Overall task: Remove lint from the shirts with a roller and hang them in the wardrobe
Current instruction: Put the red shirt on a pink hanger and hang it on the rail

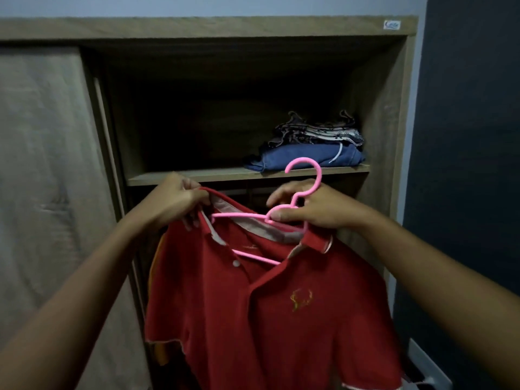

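A red polo shirt [261, 319] is held up before an open wardrobe [388, 108]: collar pinched by left hand [174, 201] fingers [197, 202], pink hanger [284, 215] neck gripped by right hand [312, 206] fingers [281, 213]

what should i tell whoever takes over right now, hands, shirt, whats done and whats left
Left hand: shut on the collar of the red shirt, holding it up.
Right hand: shut on the pink hanger at the neck, below the hook.
The hanger is part way into the collar; the shirt's right shoulder sits on it, the left side is not yet seated.
The shirt is in front of the open wardrobe, below the shelf with folded clothes.
No roller in view, so I cannot tell if the lint is done.
Left: seat the hanger, then hang the shirt inside. The rail is not clearly visible.
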Tool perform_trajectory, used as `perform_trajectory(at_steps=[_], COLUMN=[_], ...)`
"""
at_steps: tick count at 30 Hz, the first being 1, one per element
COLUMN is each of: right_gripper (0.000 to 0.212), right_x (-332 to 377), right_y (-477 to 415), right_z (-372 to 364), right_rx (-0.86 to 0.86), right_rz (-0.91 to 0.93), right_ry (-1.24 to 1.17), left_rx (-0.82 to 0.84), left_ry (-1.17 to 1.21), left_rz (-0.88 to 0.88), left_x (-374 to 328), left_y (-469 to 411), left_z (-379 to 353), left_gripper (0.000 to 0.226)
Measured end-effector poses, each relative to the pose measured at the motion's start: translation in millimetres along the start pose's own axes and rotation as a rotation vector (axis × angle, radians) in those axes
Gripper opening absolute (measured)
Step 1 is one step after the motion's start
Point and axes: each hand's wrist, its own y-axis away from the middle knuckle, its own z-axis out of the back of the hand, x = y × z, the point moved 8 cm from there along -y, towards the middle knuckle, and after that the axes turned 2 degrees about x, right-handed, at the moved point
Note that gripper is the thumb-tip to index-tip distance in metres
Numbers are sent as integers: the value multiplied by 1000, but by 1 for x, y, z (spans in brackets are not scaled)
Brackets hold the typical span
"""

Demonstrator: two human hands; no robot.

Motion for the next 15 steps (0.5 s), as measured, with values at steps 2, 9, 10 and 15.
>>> perform_trajectory(at_steps=[2,9,10,15], right_gripper=[19,37,34,23], right_x=[1,4,8,-5], right_y=[-2,6,3,-11], right_z=[16,71,72,15], right_rx=[-94,-247,-298,-289], right_rz=[12,-133,-103,-134], right_ry=[-275,-254,-240,-86], left_rx=[2,-84,-92,105], left_ry=[44,36,41,89], left_rz=[10,3,-13,-62], left_x=[1,6,2,-22], left_y=[1,13,14,24], left_z=[-5,-14,-19,-43], left_gripper=[24,32,35,41])
